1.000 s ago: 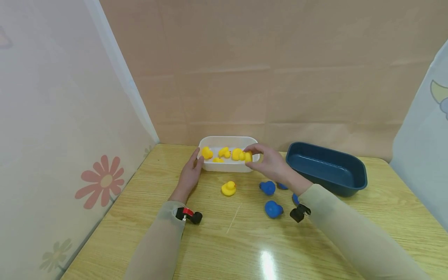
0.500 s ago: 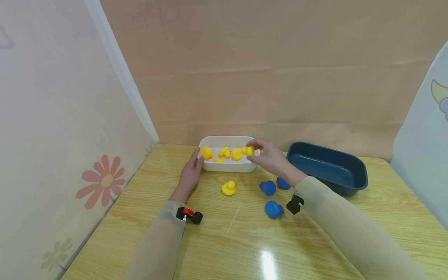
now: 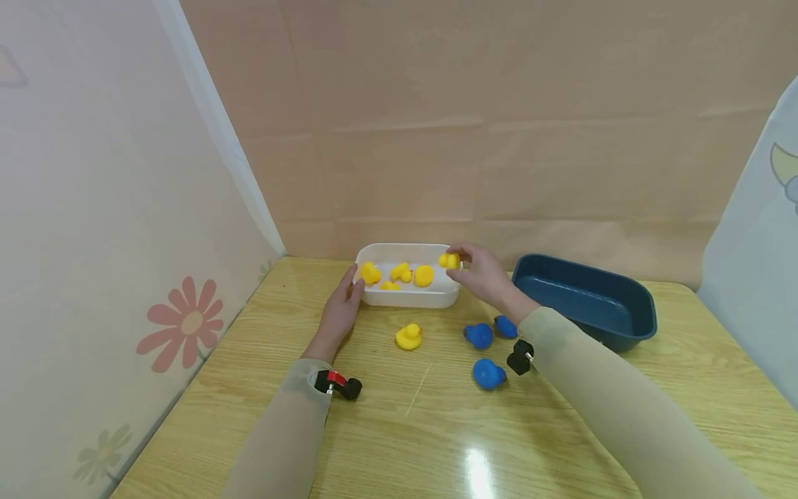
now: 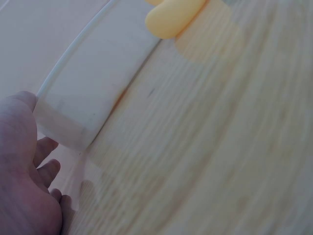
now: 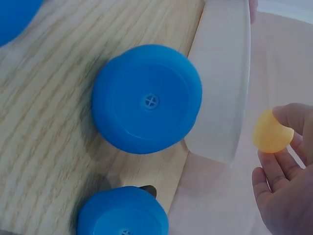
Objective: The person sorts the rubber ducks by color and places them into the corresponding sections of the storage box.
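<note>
My right hand [image 3: 483, 275] pinches a yellow rubber duck [image 3: 449, 261] between thumb and fingers, over the right end of a white plastic bin [image 3: 408, 299]. The right wrist view shows the same yellow duck [image 5: 272, 132] at the fingertips. Inside the bin lie several yellow ducks [image 3: 424, 276], some tipped over. My left hand [image 3: 339, 310] rests against the bin's left end, fingers extended, thumb at the near corner. The left wrist view shows that thumb touching the bin's wall [image 4: 93, 83]. One yellow duck [image 3: 409, 337] sits upright on the table before the bin.
Blue rubber ducks [image 3: 489, 374] lie tipped on the wooden table [image 3: 380, 430], left of my right forearm. A dark blue bin [image 3: 582, 301] holding nothing visible stands behind that forearm. Brown paper [image 3: 399, 138] hangs at the back, with patterned cloth [image 3: 125, 208] on the left side.
My right hand has moved slightly right and back with the pinched yellow duck, away from the duck lying in the bin. My left hand stays at the bin's left end.
</note>
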### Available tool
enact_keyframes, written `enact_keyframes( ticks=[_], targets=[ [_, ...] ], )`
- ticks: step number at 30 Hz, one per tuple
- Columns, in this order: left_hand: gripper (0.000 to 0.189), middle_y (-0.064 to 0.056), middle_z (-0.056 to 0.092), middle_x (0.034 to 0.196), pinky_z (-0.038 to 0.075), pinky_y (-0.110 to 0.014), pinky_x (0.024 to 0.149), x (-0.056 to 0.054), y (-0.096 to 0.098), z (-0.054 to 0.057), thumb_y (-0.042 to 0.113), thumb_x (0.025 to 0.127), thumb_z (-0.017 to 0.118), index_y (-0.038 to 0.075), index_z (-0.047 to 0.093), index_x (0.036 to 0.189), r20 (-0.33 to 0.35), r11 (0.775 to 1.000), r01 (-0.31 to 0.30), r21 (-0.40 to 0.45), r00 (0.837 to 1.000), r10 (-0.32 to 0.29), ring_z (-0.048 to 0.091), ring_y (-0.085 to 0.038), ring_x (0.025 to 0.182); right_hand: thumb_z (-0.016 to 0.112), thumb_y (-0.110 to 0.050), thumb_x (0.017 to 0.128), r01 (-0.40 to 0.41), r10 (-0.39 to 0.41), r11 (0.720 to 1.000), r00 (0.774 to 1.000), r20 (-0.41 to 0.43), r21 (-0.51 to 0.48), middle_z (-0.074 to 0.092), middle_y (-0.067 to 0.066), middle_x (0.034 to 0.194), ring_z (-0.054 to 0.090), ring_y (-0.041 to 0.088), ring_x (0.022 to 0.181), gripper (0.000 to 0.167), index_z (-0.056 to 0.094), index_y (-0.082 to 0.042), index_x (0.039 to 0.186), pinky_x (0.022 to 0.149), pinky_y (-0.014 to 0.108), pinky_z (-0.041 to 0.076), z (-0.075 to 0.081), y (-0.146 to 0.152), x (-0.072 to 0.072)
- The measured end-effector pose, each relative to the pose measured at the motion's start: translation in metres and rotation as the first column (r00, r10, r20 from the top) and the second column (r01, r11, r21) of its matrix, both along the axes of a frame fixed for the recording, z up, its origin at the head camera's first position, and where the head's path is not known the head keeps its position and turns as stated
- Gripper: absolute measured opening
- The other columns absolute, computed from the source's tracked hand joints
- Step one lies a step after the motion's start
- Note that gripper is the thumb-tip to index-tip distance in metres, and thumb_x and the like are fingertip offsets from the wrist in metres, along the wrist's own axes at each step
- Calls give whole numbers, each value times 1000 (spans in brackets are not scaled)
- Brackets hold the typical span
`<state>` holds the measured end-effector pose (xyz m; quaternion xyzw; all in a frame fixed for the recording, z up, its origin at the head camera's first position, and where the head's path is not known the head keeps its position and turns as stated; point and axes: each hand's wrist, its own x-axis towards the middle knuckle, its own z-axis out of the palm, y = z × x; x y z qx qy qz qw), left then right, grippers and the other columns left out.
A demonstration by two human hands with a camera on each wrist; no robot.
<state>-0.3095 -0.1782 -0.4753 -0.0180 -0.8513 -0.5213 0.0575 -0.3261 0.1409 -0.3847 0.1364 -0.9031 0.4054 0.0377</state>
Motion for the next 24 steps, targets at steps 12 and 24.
enact_keyframes(
  ticks=[12, 24],
  targets=[
    [63, -15, 39, 175, 28, -61, 131, -1, 0, -2, 50, 119, 43, 28, 29, 177, 5, 1000, 2, 1, 1000, -2, 35, -40, 162, 79, -13, 105, 11, -11, 1000, 1000, -11, 19, 58, 20, 158, 51, 43, 150, 52, 60, -5, 153, 123, 59, 43, -4, 2, -6],
    [63, -17, 41, 174, 28, -62, 130, -1, -1, -2, 49, 119, 44, 28, 30, 177, 4, 1000, -3, -3, 1000, 3, 36, -41, 161, 80, -21, 105, 2, -2, 1000, 1000, 15, 27, 51, 17, 165, 48, 44, 151, 64, 52, -10, 162, 121, 60, 46, -5, 2, 0]
  ],
)
